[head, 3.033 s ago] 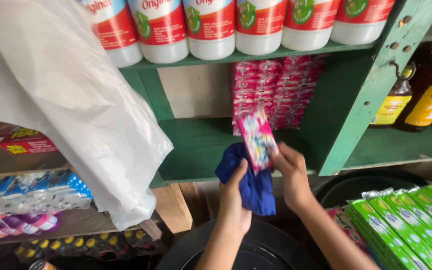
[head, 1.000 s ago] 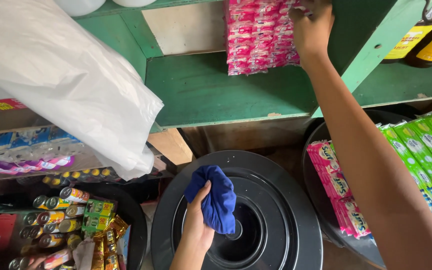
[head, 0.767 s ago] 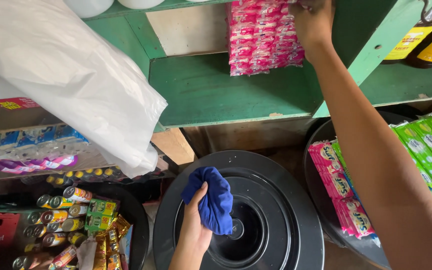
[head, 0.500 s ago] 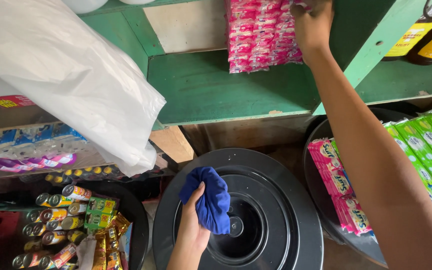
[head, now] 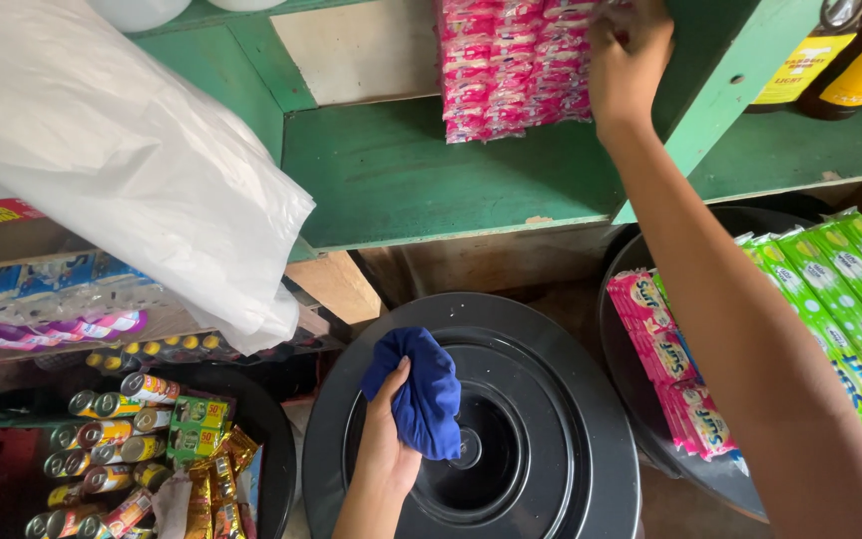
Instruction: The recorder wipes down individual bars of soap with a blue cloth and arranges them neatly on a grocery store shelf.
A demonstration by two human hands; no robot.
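My left hand grips a bunched blue cloth just over a round black lid low in the middle. My right hand is stretched up to the green shelf, with its fingers on the hanging strips of pink sachets. Whether the fingers are closed on a strip is hidden by the back of the hand.
A large white plastic bag hangs at the upper left. Small cans and snack packets fill a black tub at the lower left. Green and pink sachet strips lie in another tub at the right. Brown bottles stand at the upper right.
Three seconds ago both hands held a pink sachet packet and the cloth at the shelf. Since then my right hand went up to the hanging sachets, and my left hand with the cloth hovers over the lid.
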